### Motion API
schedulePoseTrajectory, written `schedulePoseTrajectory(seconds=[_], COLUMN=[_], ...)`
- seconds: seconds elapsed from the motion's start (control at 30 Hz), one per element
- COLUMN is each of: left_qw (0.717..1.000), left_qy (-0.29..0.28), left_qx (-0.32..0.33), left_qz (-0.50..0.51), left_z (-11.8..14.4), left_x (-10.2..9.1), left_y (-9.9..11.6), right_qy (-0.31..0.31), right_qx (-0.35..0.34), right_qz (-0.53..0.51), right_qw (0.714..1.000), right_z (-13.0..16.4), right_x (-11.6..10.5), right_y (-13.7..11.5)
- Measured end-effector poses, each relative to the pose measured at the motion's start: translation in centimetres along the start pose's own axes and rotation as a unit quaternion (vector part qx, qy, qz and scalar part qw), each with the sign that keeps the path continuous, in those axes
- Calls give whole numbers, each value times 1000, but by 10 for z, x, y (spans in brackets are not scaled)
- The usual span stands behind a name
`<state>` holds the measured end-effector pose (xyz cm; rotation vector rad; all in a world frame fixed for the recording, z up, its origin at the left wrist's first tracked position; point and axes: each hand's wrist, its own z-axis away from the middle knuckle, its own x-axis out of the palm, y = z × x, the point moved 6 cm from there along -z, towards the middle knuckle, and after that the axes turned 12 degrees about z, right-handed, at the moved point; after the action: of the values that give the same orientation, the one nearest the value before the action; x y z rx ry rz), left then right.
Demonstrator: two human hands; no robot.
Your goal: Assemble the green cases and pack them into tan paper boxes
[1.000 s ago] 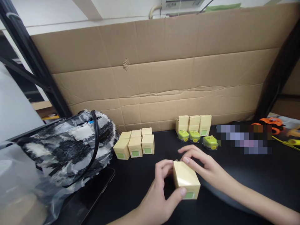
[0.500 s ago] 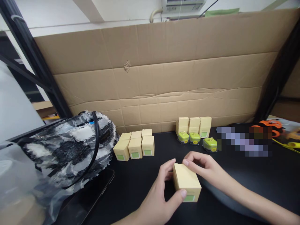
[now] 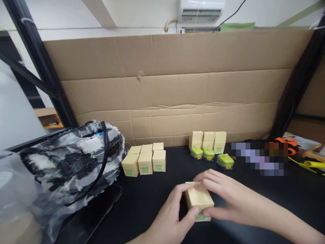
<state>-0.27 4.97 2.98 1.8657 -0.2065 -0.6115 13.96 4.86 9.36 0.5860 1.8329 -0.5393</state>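
Counting ten boxes (image 3: pixel 198 200) (three jars (image 3: pixel 208 153))

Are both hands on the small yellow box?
Yes, the left hand grips the small yellow box from its near left side, and the right hand covers its top and right side.

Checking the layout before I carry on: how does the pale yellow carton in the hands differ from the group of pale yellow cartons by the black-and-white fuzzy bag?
The pale yellow carton in the hands lies on its side near the front edge; the group of pale yellow cartons stands upright further back. The left hand and right hand both grip the first; nobody touches the group. It is single; they sit packed in rows. Both show a green label.
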Motion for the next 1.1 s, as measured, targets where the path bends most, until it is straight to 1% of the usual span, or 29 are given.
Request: schedulePoseTrajectory(seconds=[0.07, 0.13, 0.17, 0.2, 0.23, 0.3, 0.37, 0.47, 0.53, 0.63, 0.73, 0.8, 0.87, 0.93, 1.0, 1.07, 1.1], left_qw=[998, 988, 982, 976, 972, 964, 953, 943, 941, 941, 943, 944, 946, 948, 951, 953, 956], left_qy=[46, 94, 100, 89, 67, 20, -10, -30, -36, -39, -40, -43, -50, -46, -37, -36, -38], left_qx=[40, 114, 152, 184, 209, 240, 262, 275, 272, 263, 253, 246, 233, 222, 216, 209, 206], left_qz=[-18, -43, -58, -72, -86, -117, -149, -184, -196, -208, -212, -214, -218, -221, -220, -214, -207], left_z=[2, 6, 8, 9, 11, 12, 13, 14, 14, 14, 13, 13, 11, 10, 9, 9, 10], left_x=[-4, -8, -7, -5, -2, 5, 8, 11, 12, 11, 10, 10, 12, 12, 11, 10, 10], left_y=[1, 6, 10, 13, 16, 20, 23, 22, 19, 15, 14, 13, 10, 9, 9, 8, 8], right_qy=[5, 15, 21, 26, 31, 44, 59, 78, 88, 102, 129, 154, 171, 173, 163, 155, 154], right_qx=[-2, 4, 14, 26, 43, 79, 105, 116, 116, 118, 134, 155, 183, 213, 232, 231, 224], right_qz=[53, 96, 109, 116, 121, 128, 126, 118, 117, 124, 144, 166, 189, 205, 211, 209, 206], right_qw=[999, 995, 994, 993, 991, 988, 985, 983, 982, 980, 972, 962, 950, 940, 936, 938, 940], right_z=[-9, -27, -38, -51, -64, -91, -115, -141, -149, -149, -136, -124, -114, -105, -99, -93, -90], right_x=[5, 13, 19, 24, 29, 39, 47, 57, 61, 61, 48, 31, 11, -8, -20, -27, -29], right_y=[2, 11, 18, 27, 36, 54, 68, 76, 77, 75, 80, 93, 113, 136, 154, 161, 159])
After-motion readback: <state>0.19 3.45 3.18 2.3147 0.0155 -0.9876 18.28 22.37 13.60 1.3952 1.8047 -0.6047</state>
